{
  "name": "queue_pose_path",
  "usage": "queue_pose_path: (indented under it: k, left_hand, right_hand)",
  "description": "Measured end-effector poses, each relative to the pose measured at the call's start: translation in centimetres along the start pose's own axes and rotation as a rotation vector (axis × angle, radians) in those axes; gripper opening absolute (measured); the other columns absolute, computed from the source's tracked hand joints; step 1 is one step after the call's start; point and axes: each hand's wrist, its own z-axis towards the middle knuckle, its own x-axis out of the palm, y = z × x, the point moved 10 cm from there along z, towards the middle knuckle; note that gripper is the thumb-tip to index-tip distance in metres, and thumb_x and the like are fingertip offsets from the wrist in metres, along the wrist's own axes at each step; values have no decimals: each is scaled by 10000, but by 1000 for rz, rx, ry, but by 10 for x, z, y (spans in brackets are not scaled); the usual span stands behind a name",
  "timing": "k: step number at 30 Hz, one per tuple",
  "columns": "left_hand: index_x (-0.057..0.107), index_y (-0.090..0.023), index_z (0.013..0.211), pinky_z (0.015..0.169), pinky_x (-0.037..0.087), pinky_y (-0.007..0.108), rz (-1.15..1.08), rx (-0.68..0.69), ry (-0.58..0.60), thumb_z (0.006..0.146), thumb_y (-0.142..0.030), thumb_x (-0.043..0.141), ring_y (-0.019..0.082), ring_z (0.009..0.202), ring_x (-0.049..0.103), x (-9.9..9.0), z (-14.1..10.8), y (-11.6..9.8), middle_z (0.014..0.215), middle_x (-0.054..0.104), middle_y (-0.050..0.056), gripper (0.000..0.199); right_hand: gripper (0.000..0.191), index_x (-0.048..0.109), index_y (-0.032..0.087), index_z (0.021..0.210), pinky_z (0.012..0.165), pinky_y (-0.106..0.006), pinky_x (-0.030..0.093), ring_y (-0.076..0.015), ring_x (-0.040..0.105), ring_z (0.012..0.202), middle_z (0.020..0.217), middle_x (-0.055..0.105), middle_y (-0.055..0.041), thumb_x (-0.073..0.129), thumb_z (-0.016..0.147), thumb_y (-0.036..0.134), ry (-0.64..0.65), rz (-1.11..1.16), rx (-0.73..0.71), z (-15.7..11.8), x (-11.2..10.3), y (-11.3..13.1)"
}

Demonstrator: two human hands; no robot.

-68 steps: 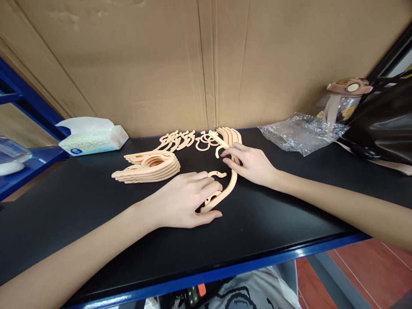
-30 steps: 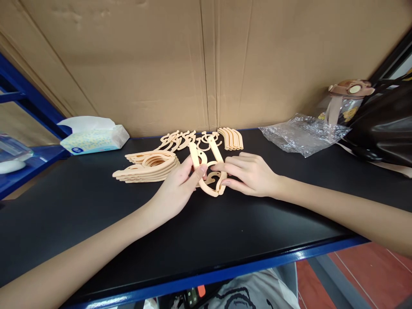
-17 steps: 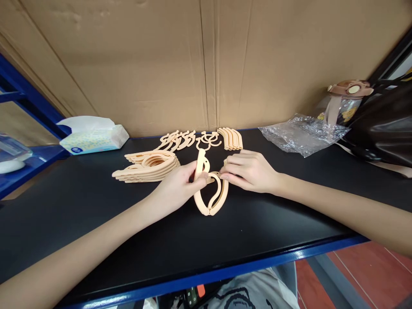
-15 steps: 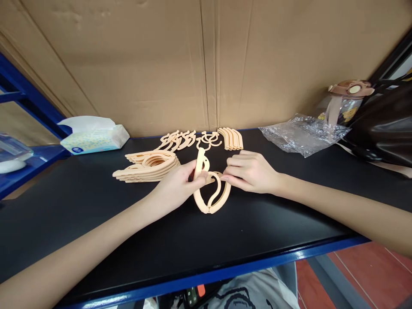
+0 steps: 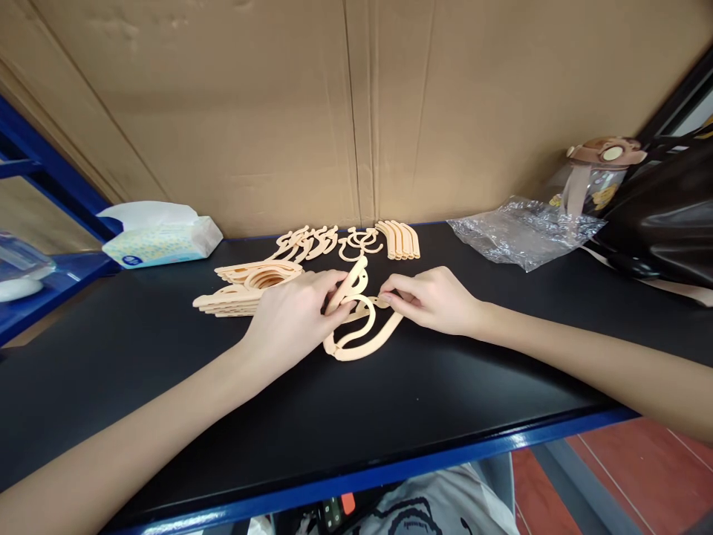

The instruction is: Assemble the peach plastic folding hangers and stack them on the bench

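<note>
Between both hands, at the middle of the black table, is a cream plastic folding hanger [image 5: 370, 348] with its hook curving inside the bent arms. My left hand [image 5: 298, 305] grips one arm of it between thumb and fingers. My right hand [image 5: 431, 297] is closed, its fingertips pinching the other arm near its end. A stack of folded cream hangers [image 5: 231, 303] lies just left of my left hand, which partly covers it. Behind the hands lie several loose cream hooks [image 5: 362, 241] and a row of curved hanger arms [image 5: 398, 240].
More small cream hanger pieces [image 5: 306, 244] lie at the back. A tissue pack [image 5: 161, 234] sits at back left. Crumpled clear plastic [image 5: 526, 232], a lidded bottle [image 5: 604, 174] and a dark bag [image 5: 662, 215] are at the right. A cardboard wall [image 5: 250, 111] rises behind the black table [image 5: 345, 431].
The held hanger has turned, its joint swinging to the left and slightly up. My left hand has shifted with it and tilted its arm rightward; my right hand keeps nearly the same place.
</note>
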Motion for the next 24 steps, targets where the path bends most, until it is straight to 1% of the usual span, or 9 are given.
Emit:
queue_pose_path:
  k: [2, 4, 8, 10, 13, 16, 19, 22, 24]
  left_hand:
    - [622, -220, 1079, 545, 344, 262, 115, 72, -62, 888, -333, 496, 192, 770, 603, -6, -1, -7, 839, 662, 12, 255]
    - [618, -208, 1123, 544, 350, 272, 183, 128, -83, 915, -316, 468, 206, 831, 609, -7, -2, -12, 896, 667, 26, 279]
    - [611, -195, 1136, 551, 368, 275, 241, 181, -53, 927, -312, 464, 206, 840, 605, -2, -4, -15, 907, 656, 30, 281]
    - [602, -187, 1140, 580, 388, 275, 252, 215, -36, 931, -305, 460, 207, 860, 593, 2, -4, -17, 933, 645, 36, 279]
    - [589, -163, 1151, 690, 428, 297, 243, 270, -2, 927, -288, 469, 218, 901, 568, 10, -4, -20, 970, 626, 51, 283]
    - [580, -149, 1159, 775, 433, 332, 220, 297, 35, 928, -266, 461, 228, 915, 550, 16, -3, -20, 972, 616, 61, 286]
    - [563, -152, 1183, 769, 432, 332, 206, 308, 43, 937, -230, 423, 227, 921, 547, 17, -4, -21, 985, 615, 65, 294]
    - [556, -163, 1195, 736, 432, 316, 188, 301, 46, 943, -207, 386, 220, 920, 552, 16, -5, -22, 1001, 619, 65, 308]
    - [566, -169, 1187, 720, 434, 313, 164, 288, 46, 944, -208, 368, 218, 915, 559, 15, -5, -21, 1004, 623, 66, 315]
  right_hand:
    - [260, 638, 195, 880, 507, -202, 240, -57, 364, 447, 503, 454, 69, 438, 922, 356, 54, 82, 75, 1, 7, -10]
    - [251, 646, 200, 874, 515, -199, 244, -54, 350, 457, 512, 447, 75, 469, 910, 374, 100, 151, 119, 2, 13, -17]
    - [321, 684, 214, 875, 521, -206, 241, -55, 349, 475, 515, 440, 72, 516, 865, 487, 128, 266, 161, 3, 20, -25]
    - [332, 698, 219, 859, 521, -210, 238, -55, 348, 475, 506, 436, 72, 537, 843, 509, 138, 284, 182, 4, 22, -28]
    - [285, 694, 202, 834, 518, -214, 237, -57, 346, 476, 493, 426, 77, 601, 804, 470, 176, 314, 227, 4, 23, -30]
    - [292, 659, 169, 862, 510, -211, 252, -63, 370, 494, 519, 462, 74, 652, 756, 440, 285, 420, 270, 3, 30, -32]
    - [283, 621, 155, 794, 499, -206, 271, -67, 391, 514, 549, 487, 63, 660, 735, 430, 371, 525, 294, 2, 37, -34]
    - [195, 569, 162, 754, 507, -201, 303, -65, 405, 518, 563, 480, 69, 644, 738, 341, 375, 590, 292, 2, 37, -34]
    - [149, 542, 167, 747, 511, -200, 318, -65, 418, 517, 572, 487, 70, 627, 734, 288, 372, 577, 285, 2, 35, -33]
